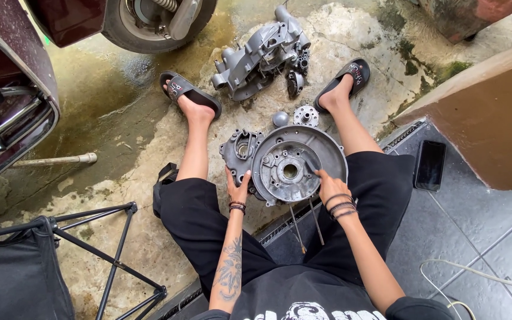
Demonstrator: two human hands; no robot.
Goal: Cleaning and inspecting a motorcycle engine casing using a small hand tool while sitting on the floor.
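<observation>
- A dark red scooter body (7, 101) fills the far left, with its rear wheel (155, 21) at the far edge.
- A black folding stand (108, 255) with dark cloth sits near left on the wet concrete floor (120, 130).
- A brown wall (493, 124) rises on the right above grey tiles (475, 237).
- A grey engine case (265, 53) lies far centre, between the person's two sandalled feet.
- A round cover (294, 166) with a central hole lies between the knees, tilted slightly toward the camera, overlapping a smaller grey casing (241, 151) on its left.
- The left hand (238, 188) rests against the near edge of the smaller casing, fingers loosely curled; whether it grips is unclear.
- The right hand (330, 186) sits on the cover's near right rim, index finger stretched onto the inner face, the others folded in.
- A black phone (430, 165) lies face up on the tiles to the right.
- Two thin rods (306, 222) lie just near of the cover.
- A small gear hub (306, 115) and a metal dome (280, 118) sit just far of the cover.
- A white cable (475, 275) curls near right.
</observation>
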